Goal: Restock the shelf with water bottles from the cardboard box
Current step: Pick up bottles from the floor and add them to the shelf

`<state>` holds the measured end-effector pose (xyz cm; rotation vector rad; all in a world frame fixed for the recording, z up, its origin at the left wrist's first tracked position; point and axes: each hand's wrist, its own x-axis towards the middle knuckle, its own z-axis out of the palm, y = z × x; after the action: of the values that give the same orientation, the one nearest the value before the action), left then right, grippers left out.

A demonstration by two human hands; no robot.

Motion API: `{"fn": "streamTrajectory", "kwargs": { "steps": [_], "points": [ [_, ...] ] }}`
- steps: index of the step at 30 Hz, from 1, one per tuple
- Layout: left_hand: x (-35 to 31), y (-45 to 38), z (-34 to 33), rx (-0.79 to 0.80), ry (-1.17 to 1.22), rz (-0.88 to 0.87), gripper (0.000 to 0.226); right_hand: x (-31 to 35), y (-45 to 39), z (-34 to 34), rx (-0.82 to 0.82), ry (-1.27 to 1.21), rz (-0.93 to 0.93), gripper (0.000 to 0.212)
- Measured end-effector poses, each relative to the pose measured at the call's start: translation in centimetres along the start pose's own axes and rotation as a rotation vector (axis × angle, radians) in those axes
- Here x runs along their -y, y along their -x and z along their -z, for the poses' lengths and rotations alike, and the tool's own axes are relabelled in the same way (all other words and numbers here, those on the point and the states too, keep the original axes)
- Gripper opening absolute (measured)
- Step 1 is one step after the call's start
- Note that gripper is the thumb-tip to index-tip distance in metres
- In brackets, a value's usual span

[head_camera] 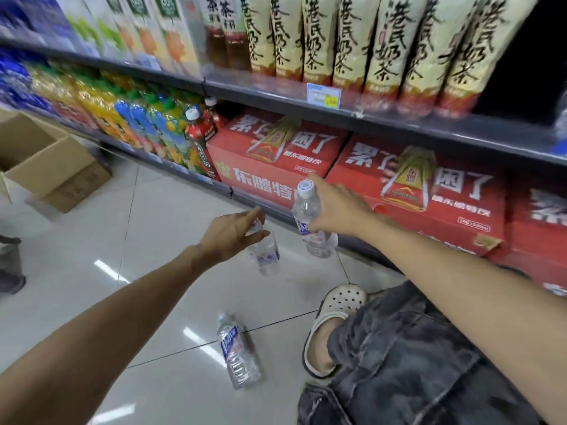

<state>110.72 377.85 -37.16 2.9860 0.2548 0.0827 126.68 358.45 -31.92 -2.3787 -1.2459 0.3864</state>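
My right hand (336, 210) grips a clear water bottle (306, 210) with a white cap, held upright above the floor in front of the bottom shelf. A second clear bottle (265, 253) stands tilted on the tiles; my left hand (233, 233) curls round its top, though the grip is blurred. A third water bottle (237, 351) lies on its side on the floor nearer to me. The open cardboard box (46, 164) sits on the floor at the far left.
Red drink cartons (276, 154) fill the bottom shelf. Coloured drink bottles (147, 124) line the shelf to the left, milk-tea bottles (383, 41) the shelf above. My knee and white clog (334, 314) are at lower right. Another person's shoe (10, 283) shows at the left edge.
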Motion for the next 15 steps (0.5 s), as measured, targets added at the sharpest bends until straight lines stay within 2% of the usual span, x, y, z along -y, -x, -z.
{"fn": "streamTrajectory", "kwargs": {
  "steps": [5,9,15],
  "points": [
    [-3.2,-2.8,6.1,-0.12,-0.033,-0.061,0.03,0.3,3.0,6.6,-0.133,0.069,0.009,0.074],
    [-5.9,-5.0,10.4,-0.202,-0.049,-0.123,0.03,0.0,5.7,11.1,-0.27,0.108,-0.021,0.083],
    [-11.0,-7.7,16.5,-0.314,-0.138,-0.253,0.031,-1.9,9.5,17.2,-0.417,0.111,-0.058,0.085]
  ]
}}
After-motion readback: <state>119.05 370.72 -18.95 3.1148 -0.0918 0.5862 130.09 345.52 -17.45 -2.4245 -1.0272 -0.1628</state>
